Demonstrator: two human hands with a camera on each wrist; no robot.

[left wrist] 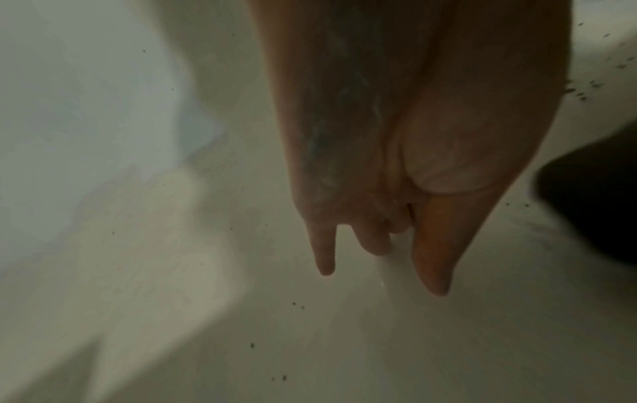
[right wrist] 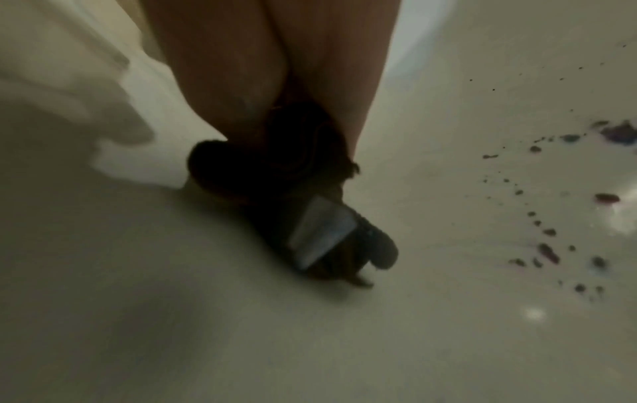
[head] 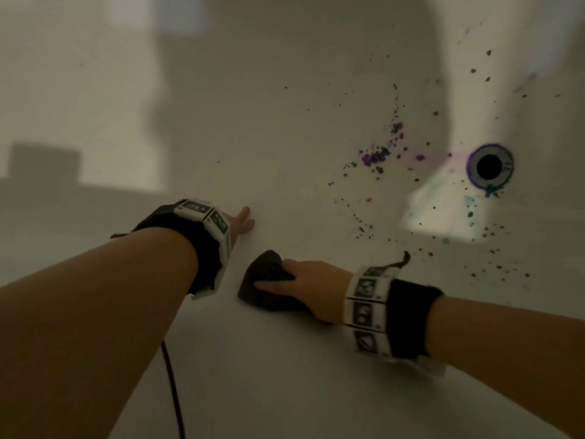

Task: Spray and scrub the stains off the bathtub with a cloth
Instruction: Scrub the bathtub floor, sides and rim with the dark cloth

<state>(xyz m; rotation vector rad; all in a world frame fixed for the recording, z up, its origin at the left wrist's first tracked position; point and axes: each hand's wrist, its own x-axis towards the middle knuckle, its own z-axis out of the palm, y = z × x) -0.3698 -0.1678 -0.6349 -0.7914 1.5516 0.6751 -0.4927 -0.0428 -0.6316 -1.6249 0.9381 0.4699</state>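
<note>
The white bathtub floor carries purple and teal stains left of the round drain, with dark specks scattered around them. My right hand grips a bunched dark cloth and presses it on the tub floor, short of the stains. In the right wrist view the cloth sits under my palm, and the stains lie to the right. My left hand rests flat on the tub just left of the cloth, holding nothing. Its fingers point straight along the floor. No spray bottle is in view.
A black cable hangs down from my left forearm. The tub wall rises at the left and back, in blurred shadow. A bright patch of light lies below the drain. The cloth's dark edge shows at the right of the left wrist view.
</note>
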